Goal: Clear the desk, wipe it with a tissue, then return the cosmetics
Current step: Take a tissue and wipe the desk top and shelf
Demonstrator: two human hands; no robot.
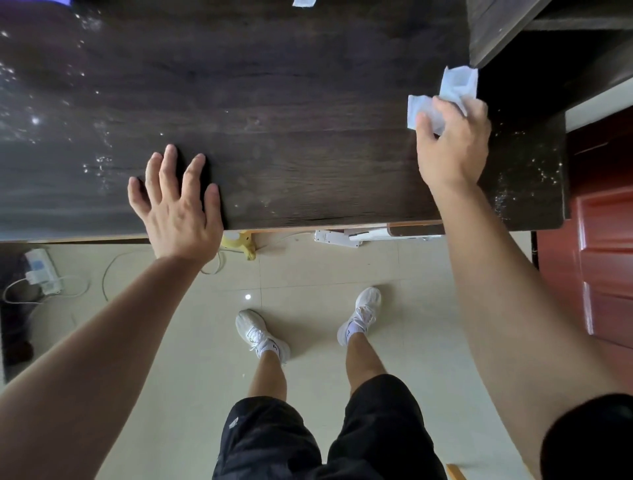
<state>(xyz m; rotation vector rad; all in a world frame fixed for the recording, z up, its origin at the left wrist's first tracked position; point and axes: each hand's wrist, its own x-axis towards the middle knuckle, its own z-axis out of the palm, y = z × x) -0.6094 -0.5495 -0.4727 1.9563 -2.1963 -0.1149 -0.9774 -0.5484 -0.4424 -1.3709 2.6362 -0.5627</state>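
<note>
while the right hand (452,147) bunches the white tissue (457,84) against the dark desk (291,85), i see its fingers curled over the wad. the tissue sticks out past the fingertips and to their left, just beside the dark shelf unit (496,31). left hand (178,209) lies flat on the wood, fingers spread wide, holding nothing, palm over the desk's near edge. pale specks glint left of those fingers and right of the right wrist. a white scrap (304,2) sits well beyond the fingertips at the far edge — can't tell what it is.
</note>
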